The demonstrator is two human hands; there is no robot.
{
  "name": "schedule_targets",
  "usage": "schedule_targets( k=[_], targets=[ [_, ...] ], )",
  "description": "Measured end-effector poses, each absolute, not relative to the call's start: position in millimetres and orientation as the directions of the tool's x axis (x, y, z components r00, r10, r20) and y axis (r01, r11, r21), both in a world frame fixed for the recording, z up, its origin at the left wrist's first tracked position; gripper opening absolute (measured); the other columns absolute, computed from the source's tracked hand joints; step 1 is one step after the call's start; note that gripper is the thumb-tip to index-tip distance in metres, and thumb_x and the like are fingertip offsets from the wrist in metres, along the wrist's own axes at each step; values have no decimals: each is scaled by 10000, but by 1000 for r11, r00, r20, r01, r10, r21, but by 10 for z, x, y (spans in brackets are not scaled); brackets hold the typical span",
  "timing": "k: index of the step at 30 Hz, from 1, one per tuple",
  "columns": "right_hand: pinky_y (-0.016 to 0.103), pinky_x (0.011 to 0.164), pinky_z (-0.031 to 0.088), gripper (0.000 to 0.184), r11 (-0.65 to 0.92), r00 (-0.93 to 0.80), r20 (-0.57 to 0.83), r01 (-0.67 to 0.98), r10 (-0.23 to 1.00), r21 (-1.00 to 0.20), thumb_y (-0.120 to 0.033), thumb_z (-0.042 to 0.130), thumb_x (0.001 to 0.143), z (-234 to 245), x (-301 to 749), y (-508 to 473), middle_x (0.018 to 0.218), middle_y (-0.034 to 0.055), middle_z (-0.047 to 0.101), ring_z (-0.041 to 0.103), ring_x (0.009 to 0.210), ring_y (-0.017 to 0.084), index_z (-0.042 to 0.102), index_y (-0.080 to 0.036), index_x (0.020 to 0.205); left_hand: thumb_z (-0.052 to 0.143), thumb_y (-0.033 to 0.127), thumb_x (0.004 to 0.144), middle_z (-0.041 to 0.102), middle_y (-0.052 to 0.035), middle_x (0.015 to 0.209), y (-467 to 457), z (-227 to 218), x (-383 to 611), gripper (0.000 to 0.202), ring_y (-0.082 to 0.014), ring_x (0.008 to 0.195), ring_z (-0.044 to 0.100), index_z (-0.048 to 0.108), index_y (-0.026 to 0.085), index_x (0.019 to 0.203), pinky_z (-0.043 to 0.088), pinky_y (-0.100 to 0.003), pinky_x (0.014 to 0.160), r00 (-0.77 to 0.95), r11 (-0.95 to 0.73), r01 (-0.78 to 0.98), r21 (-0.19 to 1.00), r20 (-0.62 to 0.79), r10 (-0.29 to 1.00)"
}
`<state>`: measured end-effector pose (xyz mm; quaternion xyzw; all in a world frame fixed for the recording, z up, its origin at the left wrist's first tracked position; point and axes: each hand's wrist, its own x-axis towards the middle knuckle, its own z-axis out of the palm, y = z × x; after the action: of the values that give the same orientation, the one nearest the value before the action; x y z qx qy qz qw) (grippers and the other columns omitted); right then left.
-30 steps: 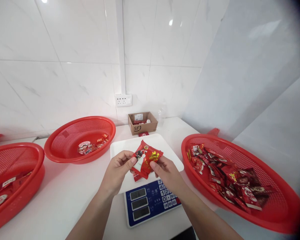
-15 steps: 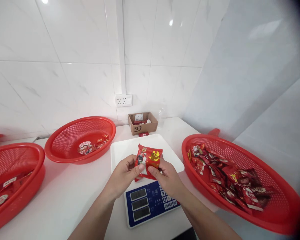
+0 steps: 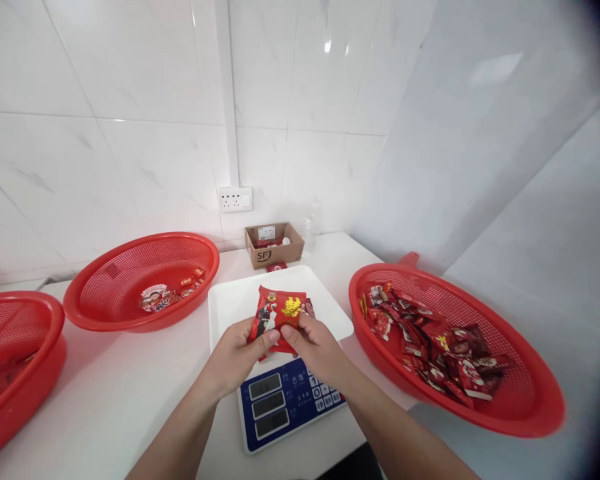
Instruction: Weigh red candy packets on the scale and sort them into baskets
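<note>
Between my two hands is a red snack packet (image 3: 280, 308) with yellow lettering and a small cartoon figure. My left hand (image 3: 240, 350) pinches its left edge, thumb in front. On the other side my right hand (image 3: 317, 343) grips the lower right part, its thumb close to the left one. Another dark red wrapper (image 3: 309, 308) peeks out behind the packet near my right fingers. Both hands hover over the white pan of a digital scale (image 3: 325, 293), just behind its blue keypad panel (image 3: 293, 403). What the scale's displays read is too dim to make out.
A red plastic basket (image 3: 535, 393) full of red packets stands at the right. Two more red baskets, one at the back left (image 3: 100, 293) and one at the left edge (image 3: 55, 320), hold a few packets. Behind the scale sits a small cardboard box (image 3: 285, 253).
The packet is tilted more toward the right and its front lies flatter between my thumbs. The view has turned slightly, shifting everything left. Both hands keep their hold.
</note>
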<state>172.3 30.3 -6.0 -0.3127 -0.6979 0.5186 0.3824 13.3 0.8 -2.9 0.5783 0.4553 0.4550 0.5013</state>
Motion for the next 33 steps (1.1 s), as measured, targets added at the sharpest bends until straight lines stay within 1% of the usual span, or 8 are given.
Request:
schedule_targets(
  k=[7, 10, 14, 16, 20, 24, 27, 33],
  targets=[
    [313, 783, 463, 236, 435, -363, 328, 272, 872, -858, -312, 492, 863, 3, 1767, 852, 985, 38, 657, 609, 893, 174, 533, -205, 1068, 541, 444, 842, 563, -62, 1075, 32, -22, 25, 386, -198, 966, 539, 469, 237, 1160, 462, -305, 768, -89, -206, 88, 975, 214, 973],
    [330, 785, 456, 317, 425, -345, 268, 548, 899, -720, -311, 462, 875, -25, 1774, 1203, 998, 48, 661, 611, 900, 185, 462, -209, 1175, 527, 461, 845, 521, -71, 1158, 34, -16, -56, 413, -203, 1035, 519, 444, 250, 1190, 471, -331, 815, -211, -245, 76, 967, 256, 943],
    [373, 826, 445, 248, 449, -452, 164, 646, 877, -617, -296, 493, 850, -139, 1740, 1423, 965, 75, 680, 610, 930, 233, 591, -189, 1050, 526, 468, 843, 526, -66, 1149, 34, -5, -114, 396, -195, 1018, 529, 459, 245, 1163, 486, -338, 806, -253, -290, 75, 954, 300, 920],
    [417, 932, 390, 319, 468, -480, 145, 669, 865, -578, -317, 504, 846, -197, 1721, 1414, 1125, 120, 637, 538, 1098, 272, 592, -170, 1116, 526, 463, 844, 528, -68, 1147, 40, -9, -122, 387, -193, 1024, 530, 460, 240, 1154, 485, -343, 817, -254, -288, 89, 954, 301, 919],
    [454, 1073, 242, 582, 503, -537, 110, 674, 837, -540, -436, 453, 875, -276, 1703, 1266, 1448, 133, 360, 262, 1352, 278, 366, -171, 1387, 511, 449, 853, 516, -80, 1169, 58, -35, -119, 380, -204, 1069, 518, 449, 233, 1159, 467, -372, 865, -258, -284, 165, 944, 320, 912],
    [571, 1075, 157, 650, 602, -694, 4, 621, 720, -503, -616, 437, 828, -312, 1687, 1067, 1507, 80, 259, 131, 1395, 315, 366, -295, 1389, 489, 436, 866, 496, -90, 1225, 61, -52, -97, 368, -213, 1146, 478, 443, 227, 1165, 433, -391, 932, -212, -280, 309, 909, 353, 911],
    [619, 1063, 114, 638, 665, -751, 1, 583, 660, -466, -646, 372, 839, -310, 1683, 967, 1521, 75, 217, 88, 1401, 318, 372, -310, 1382, 476, 425, 876, 463, -93, 1306, 49, -56, -64, 397, -227, 1208, 446, 416, 238, 1221, 398, -415, 984, -90, -268, 448, 853, 341, 936],
    [475, 1090, 263, 475, 637, -617, 251, 549, 746, -541, -431, 314, 939, -309, 1900, 907, 1426, 105, 405, 316, 1339, 233, 442, -214, 1342, 495, 423, 864, 279, -104, 1478, 58, -153, 36, 566, -256, 1387, 178, 310, 236, 1365, 248, -457, 1102, 186, -289, 656, 697, 222, 957]
  ],
)
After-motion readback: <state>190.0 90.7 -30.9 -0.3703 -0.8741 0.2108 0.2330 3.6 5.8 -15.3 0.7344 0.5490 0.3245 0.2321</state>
